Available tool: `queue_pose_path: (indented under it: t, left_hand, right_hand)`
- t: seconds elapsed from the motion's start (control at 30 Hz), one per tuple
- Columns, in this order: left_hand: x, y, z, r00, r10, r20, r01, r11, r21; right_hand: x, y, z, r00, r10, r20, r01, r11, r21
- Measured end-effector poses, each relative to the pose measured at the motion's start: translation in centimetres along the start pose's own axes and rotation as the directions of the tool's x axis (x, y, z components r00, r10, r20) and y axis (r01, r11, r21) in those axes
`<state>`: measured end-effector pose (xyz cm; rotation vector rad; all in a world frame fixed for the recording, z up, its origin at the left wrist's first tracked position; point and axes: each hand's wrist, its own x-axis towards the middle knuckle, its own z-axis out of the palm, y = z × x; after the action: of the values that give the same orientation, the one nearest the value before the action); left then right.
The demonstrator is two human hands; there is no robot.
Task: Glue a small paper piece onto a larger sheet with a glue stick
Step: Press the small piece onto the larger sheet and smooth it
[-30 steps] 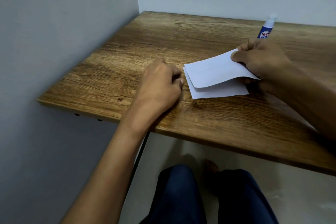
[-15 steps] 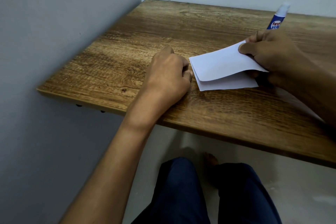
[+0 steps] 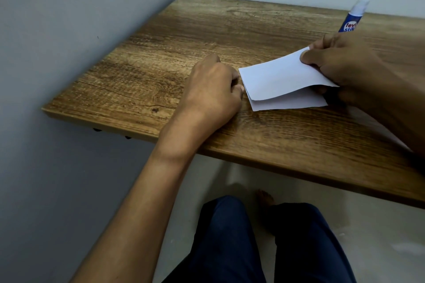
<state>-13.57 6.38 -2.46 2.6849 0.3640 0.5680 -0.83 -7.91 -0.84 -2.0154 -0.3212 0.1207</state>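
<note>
Wood-grain table (image 3: pixel 161 80) sits in a corner, grey wall to the left of your left hand, pale wall behind both hands. The table's near edge runs under your left wrist and slants down to the right; below it, floor and your legs in dark trousers (image 3: pixel 253 243).

Your left hand (image 3: pixel 211 94) rests on the table loosely curled, gripping nothing, its fingertips at the left edge of the white paper (image 3: pixel 276 76). Your right hand (image 3: pixel 345 64) pinches the paper's upper flap at its right end, thumb on top, lifting it off the lower layer, which lies flat on the wood. Cannot tell if this is one folded sheet or two pieces.

Glue stick (image 3: pixel 353 17) stands tilted just behind your right hand, white cap on, lower part hidden by your knuckles.

Bare tabletop to the left of and behind your left hand, out to the far-left corner; a bare strip also between the paper and the near edge.
</note>
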Motion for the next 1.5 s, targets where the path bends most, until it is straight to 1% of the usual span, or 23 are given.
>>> queue_pose_path:
  t: [0.13, 0.33, 0.53, 0.67, 1.13, 1.3, 1.4, 1.5]
  left_hand:
    - [0.0, 0.0, -0.1, 1.000, 0.011, 0.011, -0.011, 1.000, 0.005]
    - [0.0, 0.0, -0.1, 1.000, -0.009, 0.023, 0.009, 1.000, -0.012]
    - [-0.1, 0.1, -0.3, 1.000, 0.012, 0.014, -0.010, 0.994, -0.108]
    - [-0.2, 0.1, -0.2, 1.000, 0.019, 0.023, -0.016, 0.994, -0.106]
    - [-0.3, 0.3, -0.5, 0.992, 0.015, 0.125, -0.007, 0.997, -0.071]
    - [-0.3, 0.1, -0.8, 0.988, 0.043, 0.151, -0.033, 0.997, -0.069]
    - [-0.3, 0.1, -0.9, 0.985, 0.051, 0.165, -0.039, 0.996, -0.076]
    - [-0.2, -0.1, -1.1, 0.972, 0.067, 0.223, -0.053, 0.996, -0.069]
  right_hand:
    - [0.0, 0.0, 0.1, 1.000, 0.006, -0.001, -0.006, 1.000, 0.001]
    - [0.0, -0.1, 0.0, 1.000, 0.004, -0.003, -0.004, 1.000, -0.026]
    - [-0.2, 0.0, 0.1, 1.000, -0.023, -0.018, 0.021, 0.997, -0.076]
    - [-0.2, 0.0, 0.1, 0.999, -0.040, -0.020, 0.037, 0.994, -0.098]
    - [-0.1, 0.1, -0.1, 0.997, -0.081, 0.013, 0.082, 0.982, -0.170]
    - [0.2, 0.3, 0.0, 0.992, -0.125, -0.023, 0.117, 0.967, -0.228]
    - [0.2, 0.3, 0.0, 0.989, -0.144, -0.031, 0.133, 0.963, -0.233]
    - [0.3, 0.4, 0.0, 0.984, -0.176, -0.036, 0.160, 0.950, -0.267]
